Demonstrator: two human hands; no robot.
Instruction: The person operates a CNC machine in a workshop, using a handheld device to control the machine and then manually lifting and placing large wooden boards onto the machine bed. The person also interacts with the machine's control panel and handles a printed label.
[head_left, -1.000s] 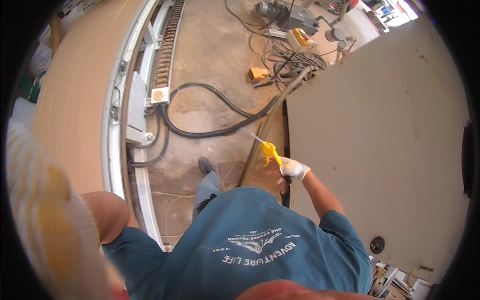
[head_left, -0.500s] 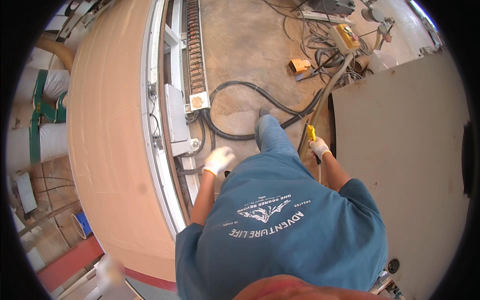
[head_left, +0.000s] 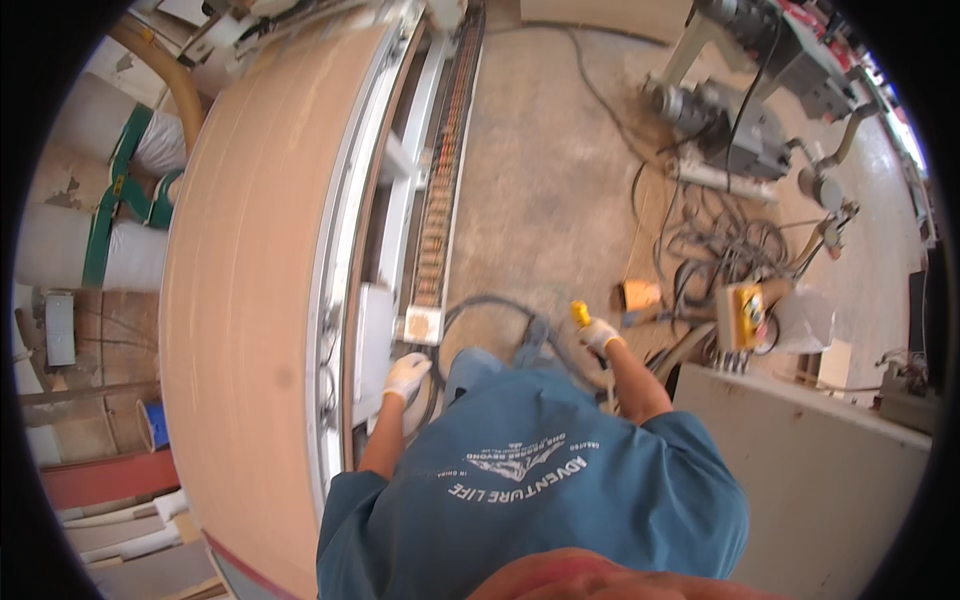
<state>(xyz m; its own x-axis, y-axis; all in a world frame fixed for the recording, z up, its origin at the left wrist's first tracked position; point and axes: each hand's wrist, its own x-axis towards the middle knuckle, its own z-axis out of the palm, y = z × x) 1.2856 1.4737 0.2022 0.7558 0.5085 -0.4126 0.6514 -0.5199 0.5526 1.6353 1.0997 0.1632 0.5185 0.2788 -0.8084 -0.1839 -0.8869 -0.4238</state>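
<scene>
Of the 2 gloved hands, the right hand (head_left: pixel 600 336) is closed around a yellow air gun (head_left: pixel 580 313), held above the floor (head_left: pixel 540 200) to the left of an orange pedal box (head_left: pixel 640 295). The left hand (head_left: pixel 408 375), loosely uncurled, hangs beside a white box (head_left: pixel 373 330) along the long brown surface (head_left: pixel 250 270). Black cables (head_left: pixel 720 240) lie tangled beyond the pedal box.
</scene>
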